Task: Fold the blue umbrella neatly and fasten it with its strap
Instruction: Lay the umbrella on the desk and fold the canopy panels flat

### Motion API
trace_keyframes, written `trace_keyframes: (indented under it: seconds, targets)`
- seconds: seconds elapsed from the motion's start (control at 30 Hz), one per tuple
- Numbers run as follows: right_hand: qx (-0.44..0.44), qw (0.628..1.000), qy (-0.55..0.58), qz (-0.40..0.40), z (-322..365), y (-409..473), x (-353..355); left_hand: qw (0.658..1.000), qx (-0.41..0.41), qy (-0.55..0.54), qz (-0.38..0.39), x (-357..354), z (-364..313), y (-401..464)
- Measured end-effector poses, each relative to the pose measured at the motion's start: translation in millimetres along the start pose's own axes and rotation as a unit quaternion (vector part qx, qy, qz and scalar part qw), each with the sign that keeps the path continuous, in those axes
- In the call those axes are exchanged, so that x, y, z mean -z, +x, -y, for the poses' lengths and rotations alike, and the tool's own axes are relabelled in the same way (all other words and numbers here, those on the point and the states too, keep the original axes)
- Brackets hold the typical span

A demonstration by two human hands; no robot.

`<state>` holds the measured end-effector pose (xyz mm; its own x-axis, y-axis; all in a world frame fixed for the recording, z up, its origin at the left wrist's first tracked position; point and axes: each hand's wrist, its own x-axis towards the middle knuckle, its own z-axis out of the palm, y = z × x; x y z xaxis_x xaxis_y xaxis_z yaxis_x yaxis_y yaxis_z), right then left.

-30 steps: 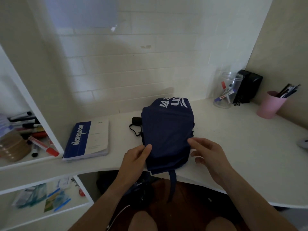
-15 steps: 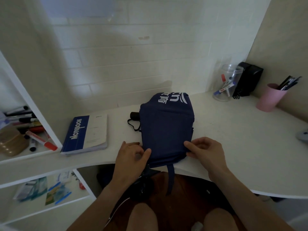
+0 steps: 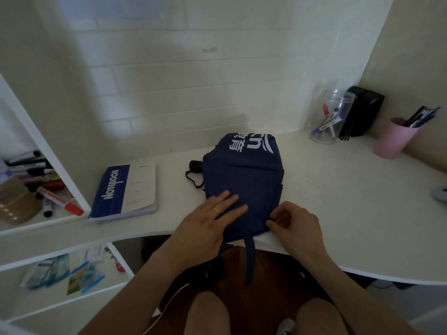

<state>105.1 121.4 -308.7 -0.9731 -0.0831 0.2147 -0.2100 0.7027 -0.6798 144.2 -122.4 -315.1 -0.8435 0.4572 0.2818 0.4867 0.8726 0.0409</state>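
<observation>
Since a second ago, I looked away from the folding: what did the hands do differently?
The left hand let go of the blue umbrella's near left edge and now lies flat on the fabric. The right hand went from open fingers to pinching the near right corner. Umbrella, hanging strap and notebook stayed put.

umbrella [image 3: 244, 182] navy blue, white printed lettering at far end – strap [image 3: 249, 257] same navy. notebook [image 3: 125, 189] blue spine band, white lettering, pale cover. cup [image 3: 393, 139] pink. desk [image 3: 338, 201] white. ring [image 3: 216, 210] gold.
</observation>
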Motion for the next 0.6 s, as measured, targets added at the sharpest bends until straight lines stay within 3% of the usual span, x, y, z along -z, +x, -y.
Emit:
trace_keyframes:
  seconds: [0.1, 0.17, 0.27, 0.4, 0.53, 0.6]
  targets:
    - [0.057, 0.996, -0.057, -0.033, 5, 2, 3, 0.996, -0.025, 0.024, 0.087, -4, 8, 2]
    - [0.181, 0.979, -0.066, -0.071, 15, 8, 1, 0.994, -0.035, 0.026, 0.103, -2, 12, 4]
    - [0.296, 0.944, -0.146, -0.005, 15, 23, -9, 0.992, -0.046, 0.024, 0.112, 0, 19, 6]
    - [0.257, 0.921, -0.251, 0.148, -19, 31, -13, 0.99, -0.012, 0.002, 0.144, 5, 30, -1]
    - [0.236, 0.906, -0.277, 0.216, -25, 31, -4, 0.983, -0.012, 0.014, 0.185, 12, 32, -1]
    - [0.229, 0.901, -0.283, 0.236, -21, 34, -2, 0.99, 0.02, -0.009, 0.137, 19, 29, 6]
